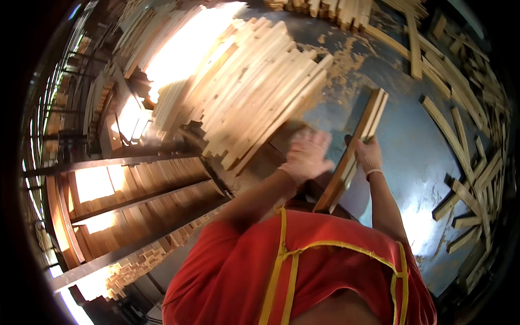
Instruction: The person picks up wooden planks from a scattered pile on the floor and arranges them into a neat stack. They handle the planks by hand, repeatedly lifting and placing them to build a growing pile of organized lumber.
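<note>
My right hand, in a pale glove, is closed around two long wooden strips lying side by side. They slant from near my chest up and away to the right. My left hand, gloved too and slightly blurred, has its fingers spread and holds nothing. It is apart from the held strips, between them and a wide layer of light wooden strips. Whether the left palm touches anything beneath it cannot be seen.
A grey-blue sheet surface with sawdust lies ahead and right. Loose offcuts are heaped along the right side. More strips are piled at the far edge. At the left stands a dark frame holding wooden pieces, partly in bright sunlight.
</note>
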Demonstrator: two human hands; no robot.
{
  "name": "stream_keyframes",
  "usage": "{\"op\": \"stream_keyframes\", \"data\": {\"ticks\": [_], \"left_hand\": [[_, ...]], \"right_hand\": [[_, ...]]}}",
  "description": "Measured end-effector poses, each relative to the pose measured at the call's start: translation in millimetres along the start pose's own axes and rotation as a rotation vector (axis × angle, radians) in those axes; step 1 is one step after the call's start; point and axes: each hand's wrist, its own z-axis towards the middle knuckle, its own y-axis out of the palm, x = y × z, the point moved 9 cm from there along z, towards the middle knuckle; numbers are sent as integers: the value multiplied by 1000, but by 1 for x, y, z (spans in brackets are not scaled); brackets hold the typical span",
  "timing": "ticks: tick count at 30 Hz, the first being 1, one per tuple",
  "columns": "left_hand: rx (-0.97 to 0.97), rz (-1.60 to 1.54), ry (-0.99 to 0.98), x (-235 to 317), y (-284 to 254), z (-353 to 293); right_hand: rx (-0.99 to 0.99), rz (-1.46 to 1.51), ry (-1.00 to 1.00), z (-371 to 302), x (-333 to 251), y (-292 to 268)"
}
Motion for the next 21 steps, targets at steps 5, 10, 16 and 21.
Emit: {"op": "stream_keyframes", "data": {"ticks": [5,10,16,21], "left_hand": [[365,688,-234,-171,43,-46],[608,200,216,-145,44,-68],[754,-698,53,-149,-48,-107],[874,-964,-241,-162,-47,-49]], "right_hand": [[-9,51,53,13,-11,28],[-7,129,88,23,-38,72],[-251,175,-41,35,-60,168],[-851,935,357,-17,-97,218]]}}
